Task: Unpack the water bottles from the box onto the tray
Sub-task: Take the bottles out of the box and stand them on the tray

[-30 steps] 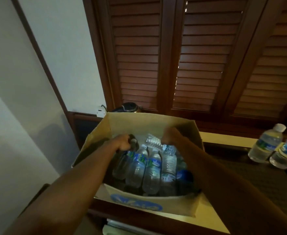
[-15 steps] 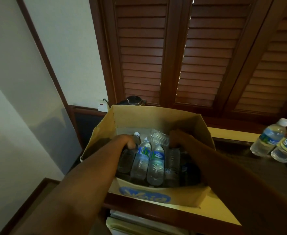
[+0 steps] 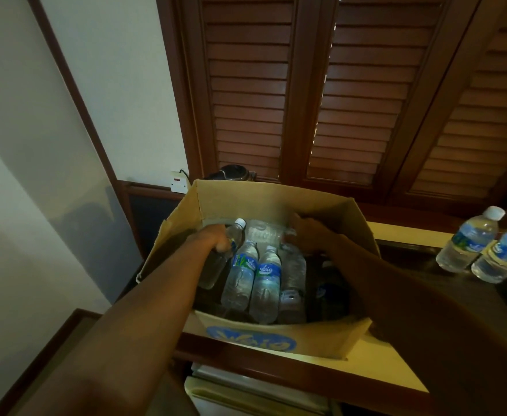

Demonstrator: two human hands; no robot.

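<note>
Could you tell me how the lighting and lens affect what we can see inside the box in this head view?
Head view: dim, warm light; the box interior is shadowed, darkest at its right, where bottles barely show. Wide-angle distortion bends the shutters. The right hand is slightly blurred; the left hand grips a bottle.

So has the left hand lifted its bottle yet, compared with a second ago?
Yes. The left hand has raised its bottle: the cap now stands against the box back wall.

Head camera looking forward and down, sitting close above the open box (image 3: 276,202) on the bench (image 3: 375,367), facing the shuttered doors (image 3: 306,94).
</note>
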